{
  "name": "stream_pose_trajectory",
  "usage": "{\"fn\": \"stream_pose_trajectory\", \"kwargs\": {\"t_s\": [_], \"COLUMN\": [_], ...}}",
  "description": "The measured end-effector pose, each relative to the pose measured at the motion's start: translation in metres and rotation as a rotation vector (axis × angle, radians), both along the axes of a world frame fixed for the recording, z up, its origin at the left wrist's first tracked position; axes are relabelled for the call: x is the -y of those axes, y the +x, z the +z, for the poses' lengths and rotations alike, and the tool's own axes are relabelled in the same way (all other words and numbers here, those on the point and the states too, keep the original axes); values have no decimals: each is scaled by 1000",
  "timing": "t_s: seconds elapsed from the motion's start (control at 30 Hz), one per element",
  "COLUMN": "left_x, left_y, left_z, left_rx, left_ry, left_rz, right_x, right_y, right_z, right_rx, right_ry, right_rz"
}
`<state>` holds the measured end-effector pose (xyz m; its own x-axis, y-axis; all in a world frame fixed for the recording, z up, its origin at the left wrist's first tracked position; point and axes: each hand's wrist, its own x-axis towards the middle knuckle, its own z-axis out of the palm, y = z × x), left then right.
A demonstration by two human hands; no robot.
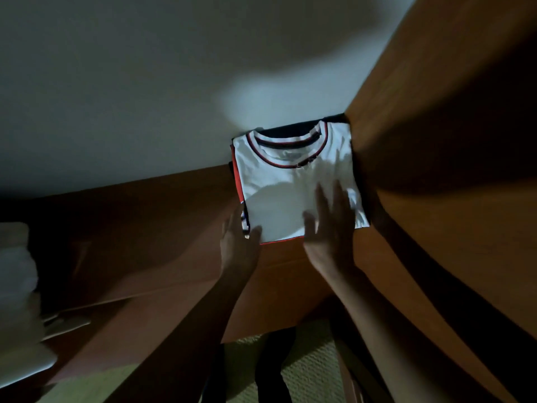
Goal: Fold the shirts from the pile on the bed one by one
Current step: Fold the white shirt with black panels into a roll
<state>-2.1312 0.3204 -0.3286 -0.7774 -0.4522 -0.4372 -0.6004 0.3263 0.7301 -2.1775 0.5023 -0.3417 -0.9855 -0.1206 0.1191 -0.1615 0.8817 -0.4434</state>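
Note:
A folded white shirt (290,181) with a red and dark striped collar lies on top of a small stack on a brown wooden surface (284,271), against the white wall. Beneath it show a red edge and a dark garment. My left hand (239,239) touches the stack's near left corner, thumb on the white cloth. My right hand (328,225) lies flat on the shirt's near right part with fingers spread. Neither hand grips anything.
A tall brown wooden panel (436,141) stands right beside the stack. The white wall (145,97) is behind. Pale folded cloth (17,271) sits at the far left edge. A green textured floor covering (305,367) lies below.

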Motion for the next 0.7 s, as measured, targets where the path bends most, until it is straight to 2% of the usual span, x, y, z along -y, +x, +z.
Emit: {"fn": "stream_pose_trajectory", "kwargs": {"t_s": [0.07,0.2,0.4,0.6,0.7], "left_x": [-1,8,10,26,44], "left_y": [5,2,8,29,44], "left_z": [-1,-4,2,54,82], "left_rx": [44,40,3,75,61], "left_ry": [21,-16,-26,-67,-54], "left_rz": [55,104,63,5,-51], "right_x": [8,6,6,2,3], "right_y": [17,4,1,22,53], "right_z": [-4,-27,-36,19,51], "right_rx": [164,261,292,383,358], "right_ry": [95,218,218,162,25], "right_rz": [39,102,136,113,39]}}
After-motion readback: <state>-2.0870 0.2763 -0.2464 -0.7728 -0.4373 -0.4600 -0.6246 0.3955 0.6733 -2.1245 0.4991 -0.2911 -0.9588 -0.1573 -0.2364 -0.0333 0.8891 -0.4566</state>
